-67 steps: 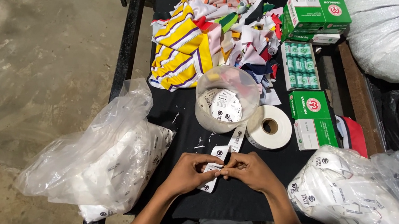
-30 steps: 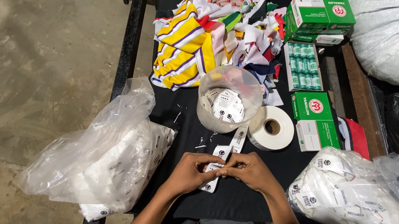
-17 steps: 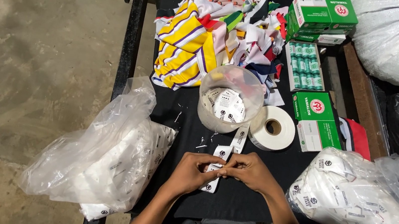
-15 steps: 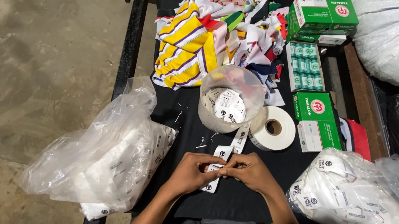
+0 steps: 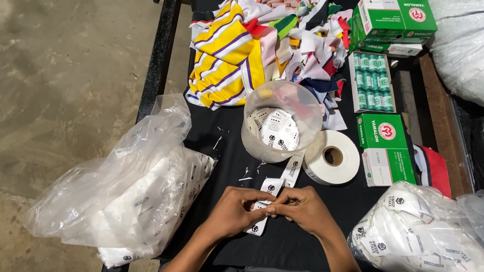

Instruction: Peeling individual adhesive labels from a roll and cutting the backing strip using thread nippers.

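This looks like a small garment or label-finishing workshop. The black cloth-covered surface point(image 5: 302, 246) carries a heap of coloured fabric cut pieces point(image 5: 265, 41), a roll of white tape point(image 5: 332, 158), green boxes point(image 5: 383, 147) of what may be thread spools, and a clear tub of printed labels point(image 5: 279, 128). Plastic bags of labels point(image 5: 132, 190) sit at both sides, above a bare concrete floor point(image 5: 50, 59).

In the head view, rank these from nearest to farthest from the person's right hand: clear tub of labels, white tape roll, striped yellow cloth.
From the right hand:
1. White tape roll, just ahead, slightly right.
2. Clear tub of labels, ahead, left of the roll; close to rank 1.
3. Striped yellow cloth, far ahead-left.
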